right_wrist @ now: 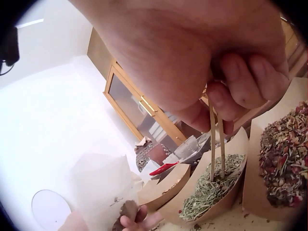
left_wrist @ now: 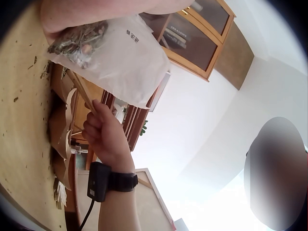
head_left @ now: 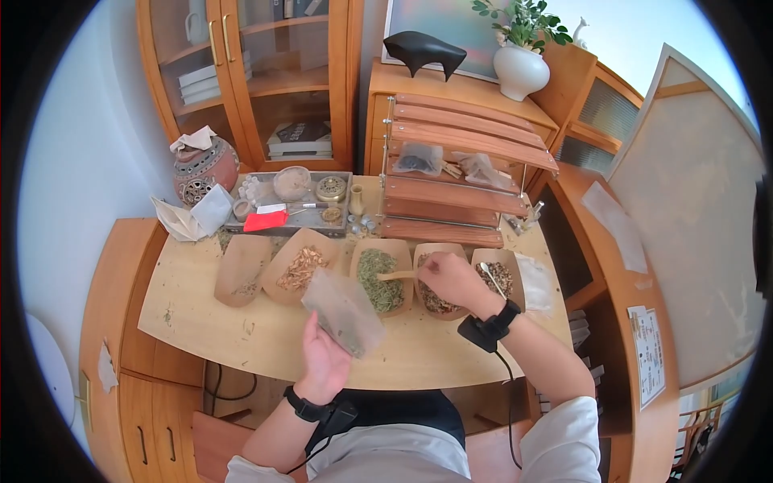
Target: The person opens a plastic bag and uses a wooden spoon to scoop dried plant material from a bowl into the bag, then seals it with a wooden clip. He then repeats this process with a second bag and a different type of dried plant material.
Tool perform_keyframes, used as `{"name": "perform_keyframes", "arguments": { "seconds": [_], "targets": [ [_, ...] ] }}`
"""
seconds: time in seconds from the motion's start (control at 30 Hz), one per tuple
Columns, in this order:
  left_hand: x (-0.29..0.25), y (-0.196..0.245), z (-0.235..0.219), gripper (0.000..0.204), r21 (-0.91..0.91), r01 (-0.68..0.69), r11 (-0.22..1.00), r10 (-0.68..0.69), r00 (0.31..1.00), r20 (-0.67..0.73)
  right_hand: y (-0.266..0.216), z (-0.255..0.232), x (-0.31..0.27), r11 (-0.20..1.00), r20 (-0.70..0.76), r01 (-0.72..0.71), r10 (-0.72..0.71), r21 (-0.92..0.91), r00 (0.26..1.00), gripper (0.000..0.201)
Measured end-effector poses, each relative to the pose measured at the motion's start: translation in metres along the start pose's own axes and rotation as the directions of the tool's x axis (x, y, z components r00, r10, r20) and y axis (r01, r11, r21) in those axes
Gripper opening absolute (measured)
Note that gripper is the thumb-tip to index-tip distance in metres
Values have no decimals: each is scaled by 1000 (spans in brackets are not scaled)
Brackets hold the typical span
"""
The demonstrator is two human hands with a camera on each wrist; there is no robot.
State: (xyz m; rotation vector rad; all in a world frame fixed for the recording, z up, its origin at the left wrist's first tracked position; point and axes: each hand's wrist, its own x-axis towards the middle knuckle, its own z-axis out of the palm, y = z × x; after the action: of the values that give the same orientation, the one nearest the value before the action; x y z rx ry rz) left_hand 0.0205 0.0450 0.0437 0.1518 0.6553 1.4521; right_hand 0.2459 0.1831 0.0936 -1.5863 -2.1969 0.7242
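My left hand [head_left: 324,360] holds up a translucent pouch [head_left: 345,312] by its lower part. Mixed dried herbs [left_wrist: 79,44] show at the bottom of that pouch in the left wrist view. In my right hand [head_left: 452,282] are bamboo tongs [head_left: 396,275], pinched between thumb and fingers. Their two tips [right_wrist: 217,175] reach down into green dried herbs [right_wrist: 207,196] in a brown paper tray [head_left: 407,259]. Beneath my right hand stands another paper tray with a reddish dried mix [head_left: 437,304], partly hidden by the hand.
More paper trays line the table: one with wood-coloured chips [head_left: 303,266], a nearly bare one [head_left: 239,274], and one with a mix and a white spoon [head_left: 493,280]. Behind are a grey tray [head_left: 278,229], a wooden rack [head_left: 451,197] and a clay pot [head_left: 207,169]. White pouches [head_left: 533,283] lie right.
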Motion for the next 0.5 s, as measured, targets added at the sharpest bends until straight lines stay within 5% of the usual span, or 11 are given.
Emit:
{"name": "perform_keyframes", "arguments": {
  "seconds": [0.13, 0.27, 0.5],
  "targets": [
    [0, 0, 1, 52, -3, 10, 1000, -10, 1000, 9, -14, 9, -12, 995, -8, 86, -87, -53, 996, 24],
    [0, 0, 0, 52, -9, 9, 1000, -9, 1000, 14, -13, 32, -21, 928, -67, 222, -253, -300, 965, 17],
    [2, 3, -9, 53, -6, 12, 1000, -12, 999, 40, -5, 41, -18, 923, -29, 206, -227, -326, 973, 20]
  ]
}}
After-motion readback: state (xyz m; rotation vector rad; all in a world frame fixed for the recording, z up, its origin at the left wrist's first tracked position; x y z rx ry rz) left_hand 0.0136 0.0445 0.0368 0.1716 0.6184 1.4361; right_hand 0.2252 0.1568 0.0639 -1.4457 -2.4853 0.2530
